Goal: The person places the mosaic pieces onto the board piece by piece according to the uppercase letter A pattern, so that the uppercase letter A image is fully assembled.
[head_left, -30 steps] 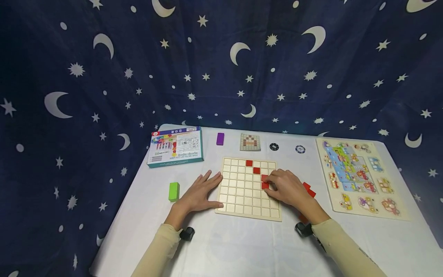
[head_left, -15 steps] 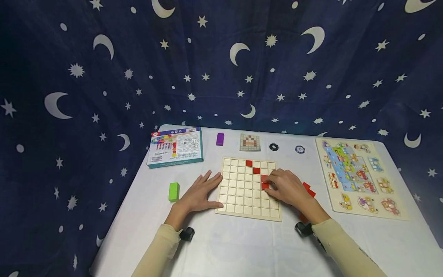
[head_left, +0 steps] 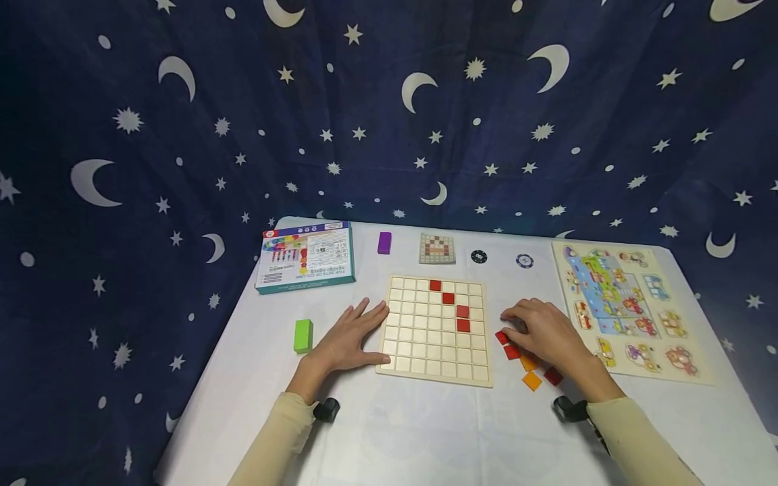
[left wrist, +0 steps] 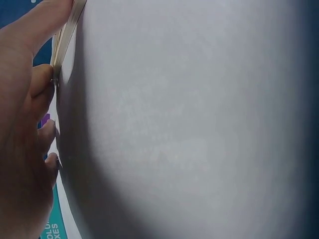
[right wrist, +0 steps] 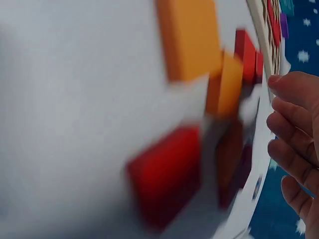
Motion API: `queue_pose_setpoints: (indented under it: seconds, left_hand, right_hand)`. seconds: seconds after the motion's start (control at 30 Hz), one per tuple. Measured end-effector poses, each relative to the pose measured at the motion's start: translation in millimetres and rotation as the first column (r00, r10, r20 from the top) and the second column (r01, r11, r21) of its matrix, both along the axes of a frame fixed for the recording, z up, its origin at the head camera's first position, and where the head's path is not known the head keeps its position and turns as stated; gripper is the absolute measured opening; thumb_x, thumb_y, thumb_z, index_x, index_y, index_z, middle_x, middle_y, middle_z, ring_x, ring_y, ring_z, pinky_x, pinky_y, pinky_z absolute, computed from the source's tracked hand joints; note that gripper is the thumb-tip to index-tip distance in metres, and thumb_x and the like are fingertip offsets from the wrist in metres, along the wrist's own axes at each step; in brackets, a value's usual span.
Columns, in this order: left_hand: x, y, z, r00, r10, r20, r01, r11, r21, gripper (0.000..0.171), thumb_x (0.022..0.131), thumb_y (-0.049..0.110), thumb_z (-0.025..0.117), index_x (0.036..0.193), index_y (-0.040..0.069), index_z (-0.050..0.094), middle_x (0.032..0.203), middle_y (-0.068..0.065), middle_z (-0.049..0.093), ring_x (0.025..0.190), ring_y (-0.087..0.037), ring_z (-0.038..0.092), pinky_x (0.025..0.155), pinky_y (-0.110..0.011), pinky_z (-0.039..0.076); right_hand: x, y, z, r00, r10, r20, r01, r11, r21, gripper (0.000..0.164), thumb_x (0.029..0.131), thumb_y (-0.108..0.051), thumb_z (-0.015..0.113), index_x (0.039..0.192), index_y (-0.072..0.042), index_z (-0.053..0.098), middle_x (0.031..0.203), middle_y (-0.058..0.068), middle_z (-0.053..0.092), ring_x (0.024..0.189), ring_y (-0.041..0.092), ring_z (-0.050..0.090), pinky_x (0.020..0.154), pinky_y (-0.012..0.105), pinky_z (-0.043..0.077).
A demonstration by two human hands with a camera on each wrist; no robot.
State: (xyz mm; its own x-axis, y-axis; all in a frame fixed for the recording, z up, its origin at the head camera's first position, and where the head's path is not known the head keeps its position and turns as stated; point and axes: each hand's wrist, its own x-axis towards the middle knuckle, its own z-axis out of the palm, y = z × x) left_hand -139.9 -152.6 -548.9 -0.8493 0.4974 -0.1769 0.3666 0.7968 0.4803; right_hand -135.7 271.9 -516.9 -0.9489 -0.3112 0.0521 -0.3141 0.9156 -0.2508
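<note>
Your L hand (head_left: pixel 345 342) rests at the L side of the grid board (head_left: pixel 419 344), fingers spread & mostly straight along its edge, thumb over the near L corner. L grip = wide, touching the board, nothing picked up.

Your R hand (head_left: pixel 543 331) is over the loose tiles just R of the board. R grip = part-open, fingers loosely bent, gap btwn thumb & index, nothing seen in it. Can't tell if the thumb touches the red tile (head_left: pixel 502 337) right by it.

Next to that one: a 2nd red tile (head_left: pixel 512 352), then an orange tile (head_left: pixel 529 362) partly under your hand, another orange tile (head_left: pixel 531 381) nearer you, & a dark red tile (head_left: pixel 553 375) below your palm.

On the board, four red tiles (head_left: pixel 463 325) run from the far row: 4th col from L, then 5th, then two in the 6th, one behind the other.

Rest of the white table (head_left: pixel 413 432): pattern card (head_left: pixel 436 248) beyond the board, black chip (head_left: pixel 479 256) & blue chip (head_left: pixel 525 260) to its R, purple block (head_left: pixel 385 243) & printed box (head_left: pixel 306 260) to its L. Green block (head_left: pixel 302 336) L of your L hand; puzzle board (head_left: pixel 702 376) far R.
</note>
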Motion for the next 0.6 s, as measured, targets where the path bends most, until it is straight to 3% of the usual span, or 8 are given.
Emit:
queue_pose_setpoints:
  seconds: [0.3, 0.6]
  left_hand:
    - [0.0, -2, 1.9, 1.0, -0.003, -0.009, 0.003, 1.0, 0.021, 0.106, 0.086, 0.066, 0.079, 0.17, 0.025, 0.028, 0.179, 0.009, 0.025, 0.17, -0.027, 0.01, 0.14, -0.054, 0.011]
    - [0.9, 0, 2.5, 1.0, -0.008, -0.009, 0.008, 1.0, 0.014, 0.106, 0.086, 0.065, 0.08, 0.17, 0.025, 0.029, 0.179, 0.008, 0.024, 0.17, -0.028, 0.011, 0.14, -0.054, 0.011]
  right_hand:
    - [4.5, 35, -3.6, 0.998, -0.029, -0.047, 0.03, 0.999, 0.022, 0.031, 0.086, -0.025, 0.088, 0.112, -0.01, 0.081, 0.101, 0.006, 0.076, 0.087, 0.022, 0.064, 0.081, 0.051, 0.058]
    - [8.9, 40, -7.4, 0.994, -0.092, -0.056, 0.094, 0.995, 0.042, 0.036, 0.085, -0.026, 0.088, 0.112, -0.003, 0.079, 0.102, 0.014, 0.076, 0.09, 0.03, 0.066, 0.087, 0.057, 0.059]
